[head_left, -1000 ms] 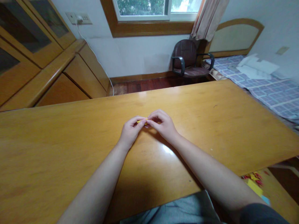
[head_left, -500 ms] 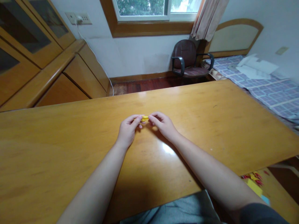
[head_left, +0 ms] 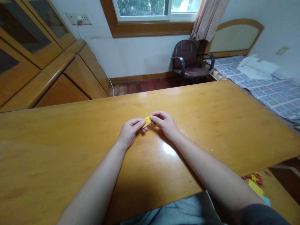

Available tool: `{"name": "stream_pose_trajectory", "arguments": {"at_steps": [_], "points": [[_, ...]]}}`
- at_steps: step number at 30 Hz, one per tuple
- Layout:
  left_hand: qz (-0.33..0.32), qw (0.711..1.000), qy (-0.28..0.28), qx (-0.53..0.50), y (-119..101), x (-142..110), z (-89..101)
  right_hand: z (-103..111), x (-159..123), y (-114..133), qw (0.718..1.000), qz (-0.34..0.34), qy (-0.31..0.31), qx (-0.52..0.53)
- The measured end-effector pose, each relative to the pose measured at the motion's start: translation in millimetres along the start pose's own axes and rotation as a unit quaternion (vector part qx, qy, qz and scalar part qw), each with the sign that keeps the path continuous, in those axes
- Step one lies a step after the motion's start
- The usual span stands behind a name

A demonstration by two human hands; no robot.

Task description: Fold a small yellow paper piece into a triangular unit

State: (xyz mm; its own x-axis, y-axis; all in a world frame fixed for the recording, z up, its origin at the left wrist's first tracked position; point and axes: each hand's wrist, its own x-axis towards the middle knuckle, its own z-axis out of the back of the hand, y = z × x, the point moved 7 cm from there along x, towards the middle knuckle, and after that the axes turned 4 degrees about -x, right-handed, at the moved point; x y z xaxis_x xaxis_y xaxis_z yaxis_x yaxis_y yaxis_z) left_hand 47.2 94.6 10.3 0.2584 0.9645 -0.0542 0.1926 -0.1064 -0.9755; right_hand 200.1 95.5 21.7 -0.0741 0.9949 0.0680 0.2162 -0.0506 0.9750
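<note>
A small folded piece of yellow paper is held just above the wooden table, near its middle. My left hand pinches its lower left end between thumb and fingers. My right hand pinches its upper right end, fingers curled. Both wrists rest on or close to the tabletop. Most of the paper is hidden between my fingertips.
A dark armchair stands beyond the table under the window. A bed with a checked cover lies to the right. Wooden cabinets run along the left. Small red and yellow paper pieces lie on a lower surface at right.
The yellow paper has turned from a thin flat strip to a tilted, wider shape between my fingertips. Both hands stayed at the same spot.
</note>
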Motion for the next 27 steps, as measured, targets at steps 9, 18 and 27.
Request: {"name": "stream_pose_trajectory", "arguments": {"at_steps": [9,18,27], "points": [[0.034,0.998,0.048,-0.013,1.1,-2.7,-6.4,-0.6,2.0,-4.5,0.999,-0.006,0.006,0.034],[0.001,1.0,-0.008,-0.025,2.7,3.3,-0.7,-3.3,0.2,-5.3,0.999,0.01,0.02,0.035],[-0.004,0.996,0.018,0.088,0.7,3.1,-6.5,2.6,1.2,-1.5,0.999,0.033,-0.022,-0.004]]}}
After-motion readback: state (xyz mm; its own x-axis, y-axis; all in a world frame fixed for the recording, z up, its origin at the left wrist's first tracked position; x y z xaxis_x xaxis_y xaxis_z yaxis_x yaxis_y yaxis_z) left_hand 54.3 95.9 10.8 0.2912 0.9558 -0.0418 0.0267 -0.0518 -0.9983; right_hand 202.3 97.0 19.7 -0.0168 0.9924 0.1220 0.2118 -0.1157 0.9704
